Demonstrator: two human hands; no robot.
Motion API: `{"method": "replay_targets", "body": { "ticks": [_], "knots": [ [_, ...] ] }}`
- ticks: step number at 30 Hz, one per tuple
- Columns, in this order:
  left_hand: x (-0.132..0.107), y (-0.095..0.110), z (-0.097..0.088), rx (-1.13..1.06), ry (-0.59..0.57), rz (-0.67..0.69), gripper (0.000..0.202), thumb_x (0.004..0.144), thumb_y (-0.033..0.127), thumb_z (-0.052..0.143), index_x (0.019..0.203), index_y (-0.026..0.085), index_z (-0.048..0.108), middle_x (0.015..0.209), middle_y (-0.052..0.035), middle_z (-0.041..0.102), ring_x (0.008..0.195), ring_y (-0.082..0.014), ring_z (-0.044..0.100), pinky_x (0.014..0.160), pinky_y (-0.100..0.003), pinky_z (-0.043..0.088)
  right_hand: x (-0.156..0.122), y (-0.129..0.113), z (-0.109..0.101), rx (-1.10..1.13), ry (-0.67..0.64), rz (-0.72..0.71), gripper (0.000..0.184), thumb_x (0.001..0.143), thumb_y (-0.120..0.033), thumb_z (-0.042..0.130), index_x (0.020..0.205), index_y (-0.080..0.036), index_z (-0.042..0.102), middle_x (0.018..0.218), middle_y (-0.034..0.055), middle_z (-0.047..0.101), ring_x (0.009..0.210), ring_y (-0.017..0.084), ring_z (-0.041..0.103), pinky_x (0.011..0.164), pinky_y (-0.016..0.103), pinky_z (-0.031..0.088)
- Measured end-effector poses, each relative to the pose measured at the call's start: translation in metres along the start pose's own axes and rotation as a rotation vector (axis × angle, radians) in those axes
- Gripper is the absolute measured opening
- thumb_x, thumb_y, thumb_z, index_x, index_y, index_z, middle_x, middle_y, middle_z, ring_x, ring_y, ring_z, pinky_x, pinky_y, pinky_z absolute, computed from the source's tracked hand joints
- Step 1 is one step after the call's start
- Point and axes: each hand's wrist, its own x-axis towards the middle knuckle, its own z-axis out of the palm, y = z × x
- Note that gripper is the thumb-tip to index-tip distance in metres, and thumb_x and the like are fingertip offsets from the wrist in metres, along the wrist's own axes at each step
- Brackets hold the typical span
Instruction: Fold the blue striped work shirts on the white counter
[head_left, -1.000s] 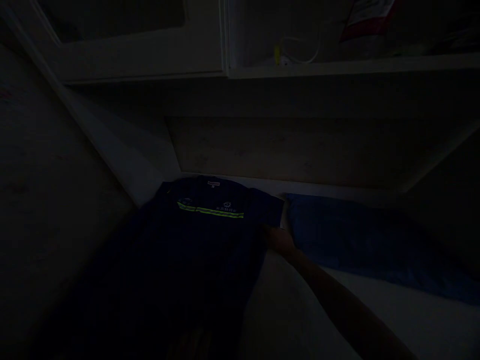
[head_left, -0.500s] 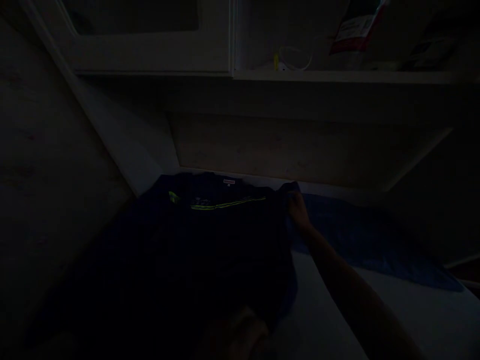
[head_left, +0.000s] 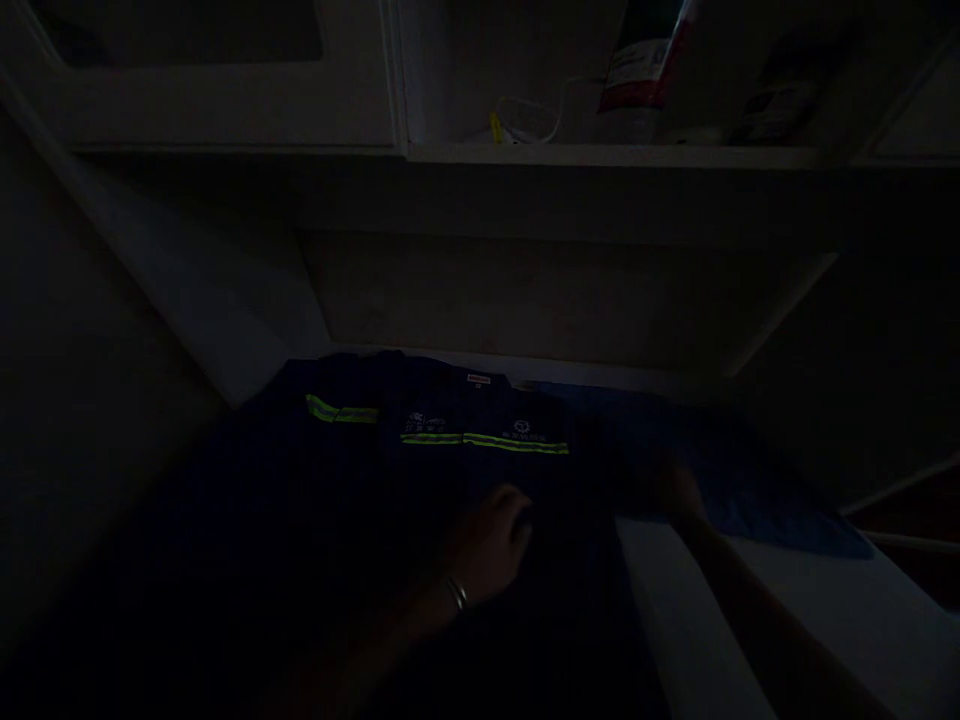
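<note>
A dark navy work jacket (head_left: 480, 470) lies spread out front up, with yellow-green reflective stripes, printed emblems on the chest and a label inside the collar. Over its front, below the chest stripe, is my left hand (head_left: 491, 540), a bracelet on its wrist. Its fingers are curled closed, and dark cloth shows between thumb and fingers. My right hand (head_left: 671, 488) is at the jacket's right side, by the sleeve area. Darkness and blur hide its fingers, so its hold is unclear. Another striped dark garment (head_left: 341, 412) lies at the left, partly overlapped.
Blue cloth (head_left: 765, 505) lies at the right on a white surface (head_left: 697, 590). Above hangs a white cabinet (head_left: 240, 110) with an open shelf (head_left: 630, 155), holding a red and white package (head_left: 637, 75) and a thin white cable (head_left: 536, 130). A wall closes the back.
The jacket's chest now lies flatter, with its stripes and emblems showing. My right hand has moved down and right from the shoulder. My left hand has come up over the front. The view has shifted right.
</note>
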Motion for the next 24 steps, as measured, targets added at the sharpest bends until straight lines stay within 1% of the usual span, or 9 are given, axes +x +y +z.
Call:
{"method": "replay_targets", "body": {
  "ticks": [2, 4, 6, 8, 13, 15, 18, 21, 24],
  "knots": [
    [0.028, -0.047, -0.008, 0.225, 0.070, -0.065, 0.035, 0.092, 0.024, 0.044, 0.124, 0.019, 0.056, 0.135, -0.0090, 0.055, 0.122, -0.0199, 0.054, 0.107, -0.035, 0.042, 0.006, -0.032, 0.006, -0.034, 0.038, -0.066, 0.044, 0.087, -0.030, 0.037, 0.119, -0.010, 0.061, 0.127, 0.0202, 0.059, 0.120, 0.030, 0.055, 0.101, 0.046, 0.046],
    [0.044, -0.091, -0.017, 0.478, 0.093, -0.145, 0.041, 0.091, 0.025, 0.045, 0.130, 0.017, 0.054, 0.144, -0.0123, 0.048, 0.130, -0.0265, 0.047, 0.109, -0.043, 0.039, 0.014, -0.067, 0.016, -0.042, 0.023, -0.172, 0.048, 0.094, -0.034, 0.032, 0.127, -0.010, 0.057, 0.136, 0.0178, 0.054, 0.127, 0.027, 0.049, 0.107, 0.043, 0.040],
    [0.049, -0.128, -0.028, 0.679, 0.106, -0.226, 0.043, 0.091, 0.034, 0.046, 0.130, 0.017, 0.056, 0.146, -0.0147, 0.047, 0.135, -0.0332, 0.041, 0.111, -0.054, 0.033, 0.023, -0.095, 0.028, -0.100, -0.040, -0.235, 0.049, 0.097, -0.036, 0.028, 0.132, -0.012, 0.054, 0.143, 0.0158, 0.049, 0.131, 0.026, 0.046, 0.109, 0.042, 0.038],
    [0.046, -0.158, -0.039, 0.794, 0.114, -0.284, 0.048, 0.093, 0.044, 0.042, 0.129, 0.016, 0.058, 0.147, -0.0159, 0.047, 0.137, -0.0350, 0.039, 0.110, -0.057, 0.030, 0.032, -0.106, 0.042, -0.188, -0.134, -0.234, 0.050, 0.098, -0.035, 0.027, 0.138, -0.016, 0.049, 0.150, 0.0128, 0.042, 0.134, 0.027, 0.042, 0.110, 0.046, 0.036],
    [0.026, -0.212, -0.069, 0.848, 0.032, -0.337, 0.051, 0.097, 0.041, 0.029, 0.130, 0.016, 0.058, 0.137, -0.0127, 0.057, 0.128, -0.0288, 0.050, 0.106, -0.042, 0.039, 0.041, -0.080, 0.066, -0.379, -0.455, -0.257, 0.049, 0.097, -0.033, 0.028, 0.144, -0.030, 0.043, 0.157, 0.0029, 0.032, 0.142, 0.028, 0.029, 0.112, 0.058, 0.025],
    [0.019, -0.229, -0.082, 0.793, -0.002, -0.370, 0.048, 0.096, 0.035, 0.029, 0.131, 0.017, 0.057, 0.136, -0.0115, 0.058, 0.123, -0.0251, 0.055, 0.104, -0.037, 0.041, 0.040, -0.063, 0.068, -0.442, -0.494, -0.254, 0.048, 0.097, -0.031, 0.028, 0.142, -0.032, 0.045, 0.158, 0.0010, 0.030, 0.143, 0.028, 0.027, 0.113, 0.059, 0.020],
    [0.015, -0.251, -0.110, 0.671, 0.022, -0.463, 0.048, 0.091, 0.021, 0.032, 0.134, 0.021, 0.054, 0.134, -0.0085, 0.060, 0.116, -0.0211, 0.060, 0.099, -0.033, 0.046, 0.040, -0.045, 0.066, -0.522, -0.432, -0.083, 0.049, 0.097, -0.031, 0.026, 0.143, -0.028, 0.045, 0.157, 0.0062, 0.032, 0.143, 0.031, 0.027, 0.111, 0.064, 0.017],
    [0.013, -0.269, -0.153, 0.571, 0.063, -0.622, 0.050, 0.084, 0.021, 0.040, 0.131, 0.028, 0.056, 0.127, -0.0051, 0.066, 0.109, -0.0222, 0.065, 0.092, -0.033, 0.049, 0.041, -0.038, 0.059, -0.551, -0.293, 0.076, 0.053, 0.097, -0.035, 0.024, 0.143, -0.016, 0.046, 0.152, 0.0175, 0.038, 0.141, 0.035, 0.028, 0.108, 0.068, 0.017],
    [0.009, -0.282, -0.197, 0.579, 0.064, -0.763, 0.042, 0.080, 0.025, 0.046, 0.115, 0.021, 0.068, 0.116, -0.0123, 0.071, 0.104, -0.0302, 0.067, 0.086, -0.039, 0.052, 0.047, -0.043, 0.049, -0.546, -0.148, 0.123, 0.058, 0.097, -0.036, 0.022, 0.142, -0.006, 0.044, 0.149, 0.0250, 0.038, 0.140, 0.040, 0.028, 0.105, 0.075, 0.012]
  ]
}}
